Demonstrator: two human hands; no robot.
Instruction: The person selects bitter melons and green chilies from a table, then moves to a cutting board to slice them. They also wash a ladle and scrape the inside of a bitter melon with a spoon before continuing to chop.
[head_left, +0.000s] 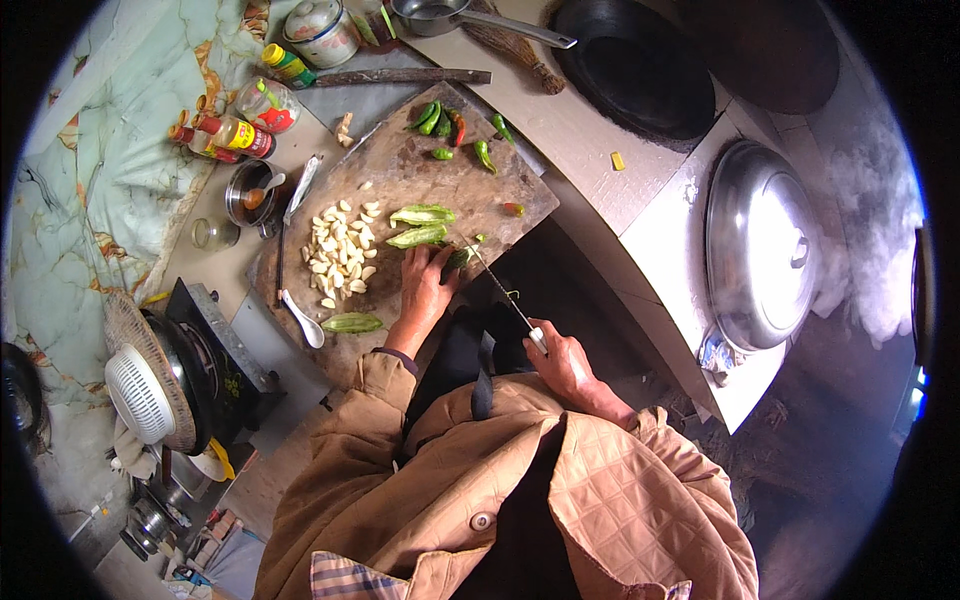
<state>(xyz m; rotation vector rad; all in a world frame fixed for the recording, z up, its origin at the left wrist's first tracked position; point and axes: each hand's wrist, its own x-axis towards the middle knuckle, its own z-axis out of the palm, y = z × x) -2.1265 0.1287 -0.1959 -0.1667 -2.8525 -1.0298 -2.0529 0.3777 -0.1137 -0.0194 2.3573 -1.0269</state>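
My left hand (426, 289) presses a dark green piece of what looks like bitter melon (459, 259) onto a worn wooden cutting board (480, 199). In my right hand (562, 364) is the white handle of a knife (504, 289). The thin blade is seen nearly edge-on, its tip end at the piece beside my left fingers. A green shred clings to the blade. Two hollowed melon halves (421, 216) lie just beyond my left hand, and another half (352, 322) rests nearer me. Peeled garlic cloves (341, 251) are heaped left of the hand.
Green and red chili peppers (429, 120) lie at the board's far end. A white spoon (304, 322) rests on its left edge. Sauce bottles (238, 136) and jars stand to the left. On the right, steam rises beside a domed metal lid (761, 247); a black wok (637, 71) sits beyond.
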